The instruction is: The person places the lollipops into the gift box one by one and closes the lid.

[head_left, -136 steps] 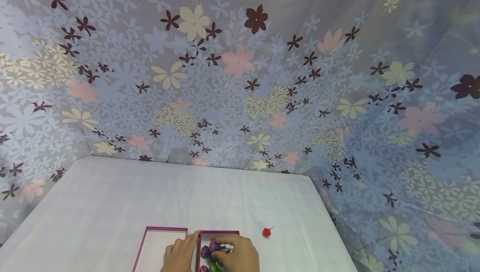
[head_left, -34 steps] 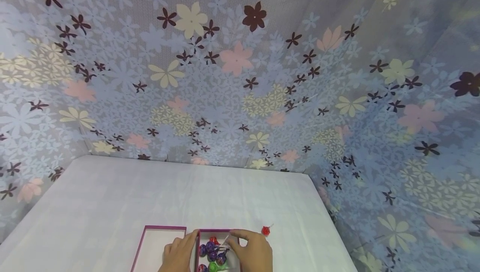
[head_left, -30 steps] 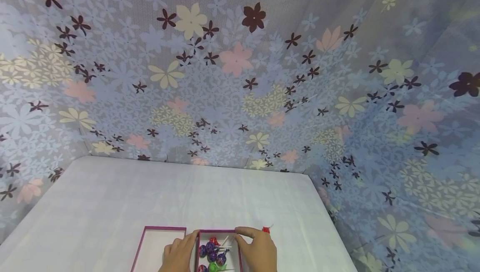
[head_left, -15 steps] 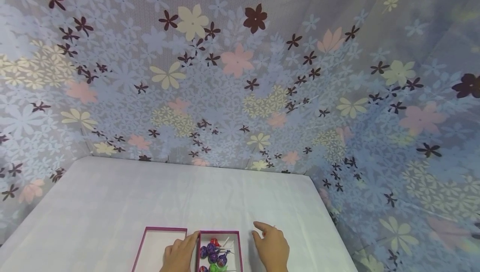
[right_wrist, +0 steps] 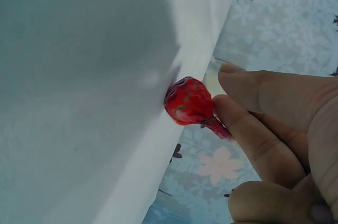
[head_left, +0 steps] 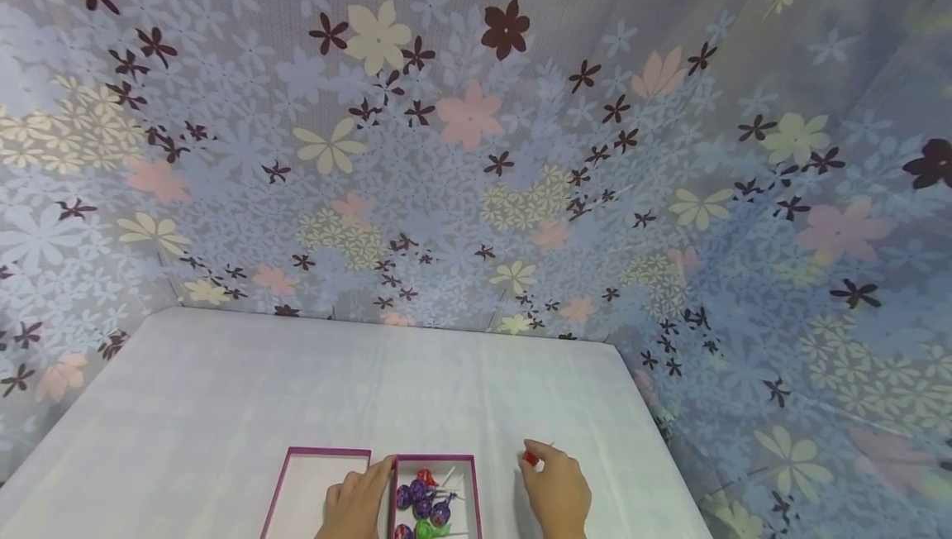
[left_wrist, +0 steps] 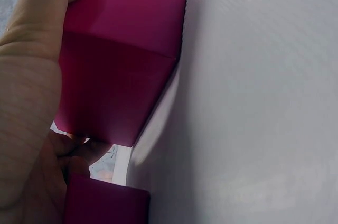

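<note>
My left hand (head_left: pixel 355 502) holds the left wall of a shallow magenta box (head_left: pixel 476 489), thumb and fingers on either side of its corner in the left wrist view. Several lollipops lie inside: purple-wrapped ones (head_left: pixel 422 507), a red one (head_left: pixel 426 477) and a green one (head_left: pixel 424 529), their white sticks pointing right. To the right of the box, my right hand (head_left: pixel 556 493) is at a lone red lollipop (right_wrist: pixel 189 101) on the table. One fingertip is right at the base of its wrapper in the right wrist view; the thumb and fingers stand apart.
A second shallow box part (head_left: pixel 327 450), magenta-rimmed with a white inside, stands left of the box, partly behind my left hand. The white-covered table (head_left: pixel 335 382) ends against flowered cloth (head_left: pixel 468 192) at the back and right.
My right hand has let go of a lollipop in the box, drawn back over the right wall and moved right to the lone red lollipop. The left hand stays on the box.
</note>
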The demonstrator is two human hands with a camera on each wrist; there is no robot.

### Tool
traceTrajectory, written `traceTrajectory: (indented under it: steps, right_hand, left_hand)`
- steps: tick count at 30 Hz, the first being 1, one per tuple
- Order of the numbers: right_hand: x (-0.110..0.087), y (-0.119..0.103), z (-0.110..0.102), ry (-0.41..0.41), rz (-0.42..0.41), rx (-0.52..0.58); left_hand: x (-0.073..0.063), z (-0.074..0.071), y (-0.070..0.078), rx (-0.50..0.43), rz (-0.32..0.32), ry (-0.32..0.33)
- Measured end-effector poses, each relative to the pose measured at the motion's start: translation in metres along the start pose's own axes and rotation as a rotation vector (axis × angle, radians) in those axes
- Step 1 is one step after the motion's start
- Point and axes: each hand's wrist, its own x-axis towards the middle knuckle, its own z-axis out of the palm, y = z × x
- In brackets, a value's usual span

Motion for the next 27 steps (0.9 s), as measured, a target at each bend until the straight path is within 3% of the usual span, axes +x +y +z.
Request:
traceTrajectory:
  steps: [6, 14, 27]
  right_hand:
    - [0.005, 0.006, -0.003, -0.017, 0.056, -0.032]
    - [0.009, 0.018, -0.002, 0.007, 0.095, -0.036]
    - [0.014, 0.030, -0.002, -0.019, 0.141, -0.035]
  left_hand:
    - [-0.001, 0.000, 0.001, -0.013, 0.027, 0.028]
    - [-0.001, -0.002, 0.001, -0.019, -0.006, -0.015]
    - [0.000, -0.002, 0.001, -0.019, -0.002, -0.011]
